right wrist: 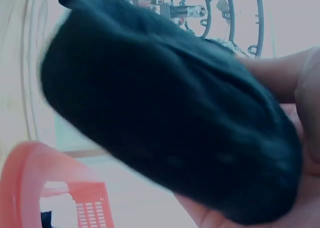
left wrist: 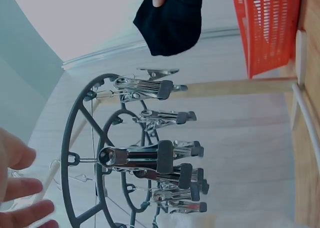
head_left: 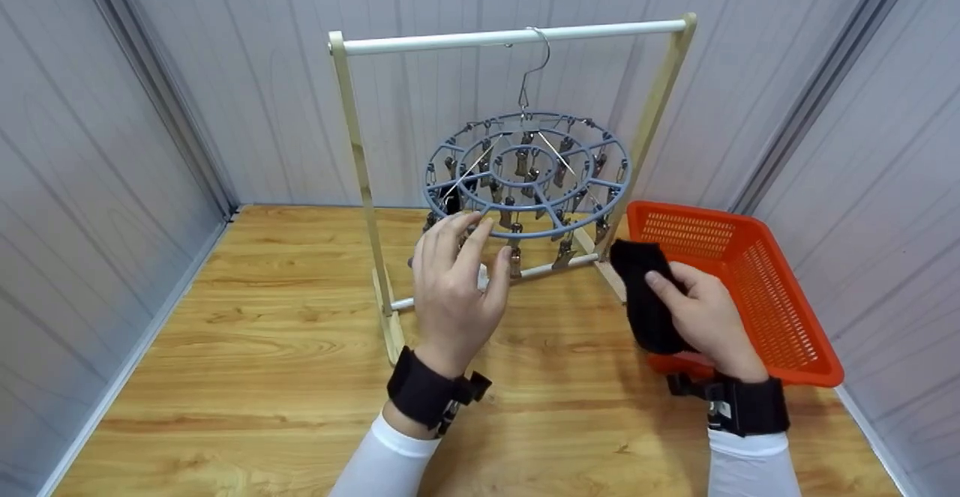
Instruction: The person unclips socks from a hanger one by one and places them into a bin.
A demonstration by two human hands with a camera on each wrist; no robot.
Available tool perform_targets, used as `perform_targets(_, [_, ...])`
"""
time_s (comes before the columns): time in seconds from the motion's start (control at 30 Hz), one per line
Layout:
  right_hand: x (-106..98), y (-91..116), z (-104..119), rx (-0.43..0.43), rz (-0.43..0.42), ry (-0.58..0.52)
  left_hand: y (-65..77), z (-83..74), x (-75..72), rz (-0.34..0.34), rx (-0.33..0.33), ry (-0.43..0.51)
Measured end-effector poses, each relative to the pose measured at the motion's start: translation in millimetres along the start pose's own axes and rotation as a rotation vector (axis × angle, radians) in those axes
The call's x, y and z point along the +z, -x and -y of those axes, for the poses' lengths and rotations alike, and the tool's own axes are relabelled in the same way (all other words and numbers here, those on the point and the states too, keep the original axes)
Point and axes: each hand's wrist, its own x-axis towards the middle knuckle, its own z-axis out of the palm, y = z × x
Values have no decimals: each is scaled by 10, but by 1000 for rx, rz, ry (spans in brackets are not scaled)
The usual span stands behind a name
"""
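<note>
A black sock point(head_left: 643, 302) is pinched between the thumb and fingers of my right hand point(head_left: 709, 317), beside the red basket. It fills much of the right wrist view as a dark, folded shape point(right wrist: 165, 108). My left hand point(head_left: 456, 287) is raised at the near left edge of a round grey clip hanger point(head_left: 559, 220), fingers spread and holding nothing. Metal clips point(left wrist: 140, 158) dangle from the hanger's rings in the left wrist view. Something black point(head_left: 452, 199) hangs on the hanger's left side, partly hidden by the rings.
A wooden rack with a white top bar point(head_left: 450, 41) carries the hanger by its hook. The red plastic basket point(head_left: 799, 287) stands on the wood-patterned floor point(head_left: 300, 407) at right; a dark item point(right wrist: 46, 219) shows inside it. Pale panel walls point(head_left: 135, 145) enclose the space.
</note>
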Motion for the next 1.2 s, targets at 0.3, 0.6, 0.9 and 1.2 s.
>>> perform_targets(0.3, [-104, -31, -84, 67, -264, 172, 11, 32, 5, 51, -1, -48])
perform_targets(0.6, [-181, -56, -248, 88, -247, 269, 19, 21, 3, 93, -20, -60])
perform_targets(0.9, [-219, -80, -433, 133, -116, 313, 17, -45, 48, 88, -14, -28])
perform_targets(1.2, [-213, -53, -472, 179, -156, 334, 26, -67, 26, 98, -2, -31])
